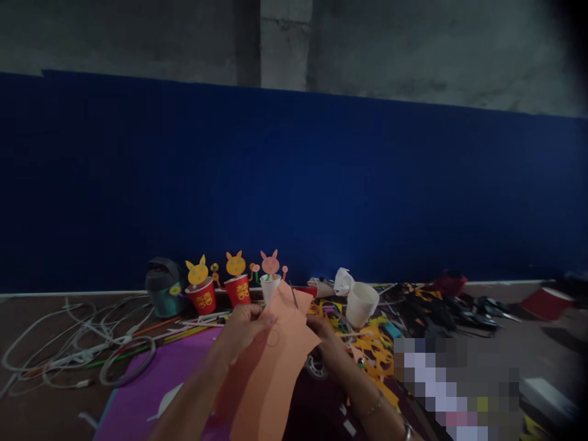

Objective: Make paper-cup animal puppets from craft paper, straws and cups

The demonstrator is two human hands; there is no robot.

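My left hand [250, 327] pinches a long sheet of orange paper [261, 386] between thumb and fingers, near its top. Small drawn outlines show on the sheet beside my thumb. Partly behind the paper's right edge, my right hand [325, 340] is closed on scissors. A dark scissor blade [294, 296] pokes up through a cut near the paper's top; the handles are hidden. Just beyond stand a white cup [271, 288] with a pink cat-faced paper figure [269, 263] and two red cups [237, 290] with yellow cat-faced figures.
Purple paper [156, 373] lies at left, near tangled white cables [73, 355] and a dark teal container [163, 291]. On the right are a white cup [362, 304], yellow paper scraps [374, 349], a tape roll [316, 366] and several dark tools [487, 315]. A blue panel [294, 184] rises behind.
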